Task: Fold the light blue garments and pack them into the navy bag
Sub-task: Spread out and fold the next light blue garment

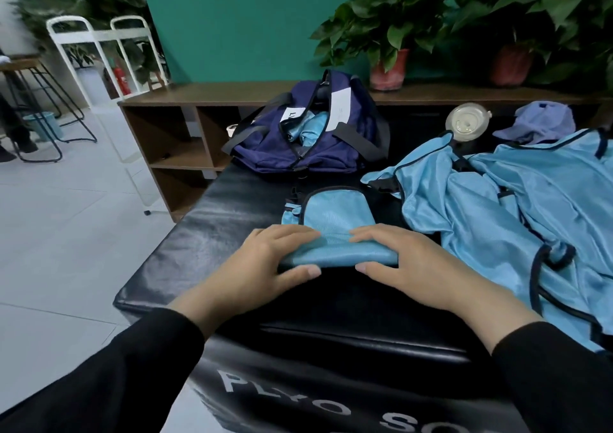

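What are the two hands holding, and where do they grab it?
Both hands hold the folded blue garment at its near rolled edge: the left hand grips the left end, the right hand grips the right end, thumbs under, fingers on top.

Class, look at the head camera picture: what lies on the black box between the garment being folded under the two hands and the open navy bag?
Head view: only bare black box top lies between the folded garment and the navy bag.
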